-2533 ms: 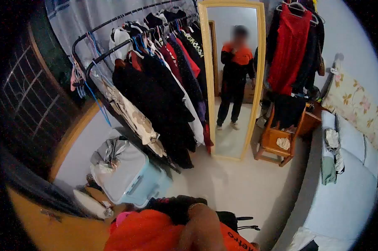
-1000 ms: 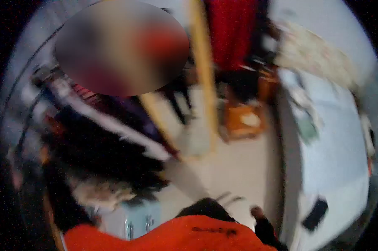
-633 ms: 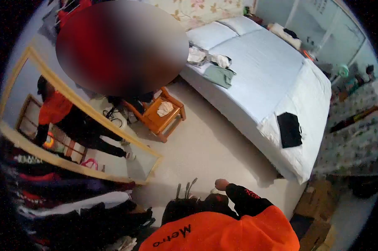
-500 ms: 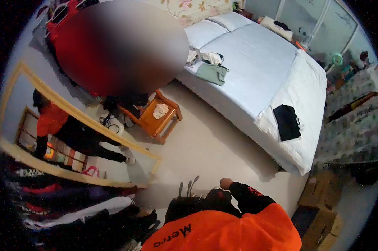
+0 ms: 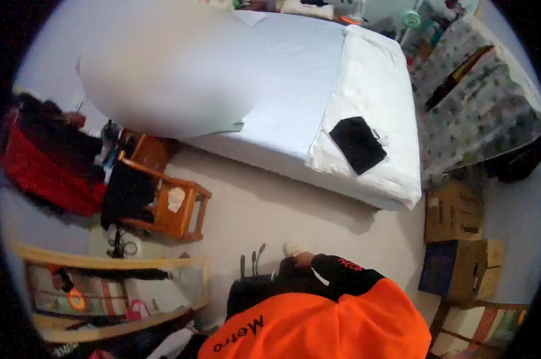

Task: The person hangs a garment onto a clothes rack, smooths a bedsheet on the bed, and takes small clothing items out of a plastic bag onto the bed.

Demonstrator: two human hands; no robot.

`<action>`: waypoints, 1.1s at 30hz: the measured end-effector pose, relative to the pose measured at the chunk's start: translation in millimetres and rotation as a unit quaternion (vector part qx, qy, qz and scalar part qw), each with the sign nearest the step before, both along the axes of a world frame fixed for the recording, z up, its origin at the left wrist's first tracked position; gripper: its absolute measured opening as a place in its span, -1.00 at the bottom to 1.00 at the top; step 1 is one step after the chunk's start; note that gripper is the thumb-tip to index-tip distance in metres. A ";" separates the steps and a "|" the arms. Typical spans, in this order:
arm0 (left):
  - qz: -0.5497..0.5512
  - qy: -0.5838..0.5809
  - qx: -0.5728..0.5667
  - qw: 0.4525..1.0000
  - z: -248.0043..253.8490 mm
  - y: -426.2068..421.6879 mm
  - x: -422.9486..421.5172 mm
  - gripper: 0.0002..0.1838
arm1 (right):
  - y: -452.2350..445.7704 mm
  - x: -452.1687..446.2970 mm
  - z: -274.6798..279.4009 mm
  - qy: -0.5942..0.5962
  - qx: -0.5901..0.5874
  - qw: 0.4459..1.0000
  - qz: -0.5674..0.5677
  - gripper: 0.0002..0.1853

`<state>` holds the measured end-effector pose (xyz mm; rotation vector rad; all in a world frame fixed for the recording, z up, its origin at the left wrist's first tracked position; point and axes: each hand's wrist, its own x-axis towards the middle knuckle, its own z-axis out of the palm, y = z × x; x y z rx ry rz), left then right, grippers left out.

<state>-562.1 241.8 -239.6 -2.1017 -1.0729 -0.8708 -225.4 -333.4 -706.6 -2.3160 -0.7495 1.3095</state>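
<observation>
My right hand (image 5: pixel 304 259) hangs low in front of my body, at the end of a black sleeve with red lettering. It is small and dark in the view, its fingers are not clear, and I see nothing in it. Just beyond it a pale shoe (image 5: pixel 292 248) shows on the floor. Beside the hand, several black cord-like ends (image 5: pixel 253 263) stick up from a dark thing at my waist. My left hand is out of sight. A folded black garment (image 5: pixel 359 145) lies on the white bedding at the foot of the bed (image 5: pixel 294 90), well away from my hand.
A wooden chair (image 5: pixel 197 209) holds a crumpled pale cloth (image 5: pixel 176 200) and a dark garment. A framed mirror (image 5: pixel 117 263) stands lower left. Cardboard boxes (image 5: pixel 453 212) sit at right, below a patterned cover (image 5: pixel 462 113). A blurred oval hides part of the bed.
The view has turned: the bed now lies higher and further left, the chair further left and lower. More of the boxes shows at right. My right hand has shifted slightly left.
</observation>
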 end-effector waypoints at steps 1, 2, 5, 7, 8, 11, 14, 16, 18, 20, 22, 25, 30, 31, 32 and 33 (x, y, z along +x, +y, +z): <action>-0.048 0.005 -0.110 0.993 -61.6 71.3 -16.6 -0.35 | -12.2 16.1 16.5 0.000 0.002 1.000 -0.012 -0.57; -0.041 0.016 -0.174 0.984 -92.8 48.3 30.2 -0.37 | -26.5 28.7 26.5 -0.002 -0.020 0.999 -0.029 -0.59; -0.150 0.054 -0.382 0.910 -110.3 -99.6 187.1 -0.42 | -76.5 64.4 28.3 -0.007 -0.060 0.988 -0.140 -0.67; -0.259 0.074 -0.490 0.829 -97.9 -184.9 261.8 -0.43 | -111.8 85.8 11.9 -0.038 -0.072 0.985 -0.154 -0.68; -0.287 0.095 -0.514 0.803 -95.1 -211.1 287.9 -0.41 | -124.3 98.9 24.0 -0.033 -0.090 0.980 -0.172 -0.68; -0.330 0.162 -0.518 0.772 -102.0 -253.8 342.9 -0.41 | -152.2 125.0 32.0 -0.054 -0.111 0.977 -0.175 -0.69; -0.324 0.236 -0.543 0.738 -104.7 -264.8 380.4 -0.45 | -163.9 140.3 41.5 -0.049 -0.117 0.956 -0.266 -0.69; -0.297 0.269 -0.575 0.713 -109.1 -259.6 400.1 -0.46 | -158.0 141.3 33.2 -0.061 -0.108 0.946 -0.299 -0.71; -0.331 0.264 -0.565 0.708 -112.6 -250.0 416.2 -0.48 | -145.4 139.2 19.9 -0.070 -0.099 0.937 -0.327 -0.72; -0.337 0.291 -0.562 0.697 -105.7 -243.6 438.6 -0.48 | -125.0 142.8 7.8 -0.024 -0.077 0.960 -0.269 -0.72; -0.338 0.310 -0.561 0.689 -103.9 -232.7 465.3 -0.48 | -99.1 147.0 21.1 -0.014 -0.072 0.963 -0.259 -0.71; -0.344 0.305 -0.603 0.652 -121.2 -205.6 515.8 -0.46 | -62.9 158.7 2.3 -0.009 -0.048 0.972 -0.229 -0.68; -0.366 0.387 -0.583 0.613 -125.7 -182.8 599.4 -0.46 | -28.3 228.5 27.9 0.042 -0.066 0.967 -0.243 -0.58; -0.355 0.378 -0.588 0.621 -128.0 -176.9 619.1 -0.46 | -26.9 238.0 15.5 0.002 -0.055 0.964 -0.261 -0.55; -0.373 0.395 -0.571 0.615 -130.9 -170.5 635.9 -0.46 | -22.3 259.1 24.2 0.055 -0.061 0.943 -0.323 -0.56; -0.393 0.414 -0.553 0.607 -134.4 -166.4 647.7 -0.46 | -17.9 278.7 28.8 0.056 -0.061 0.947 -0.311 -0.56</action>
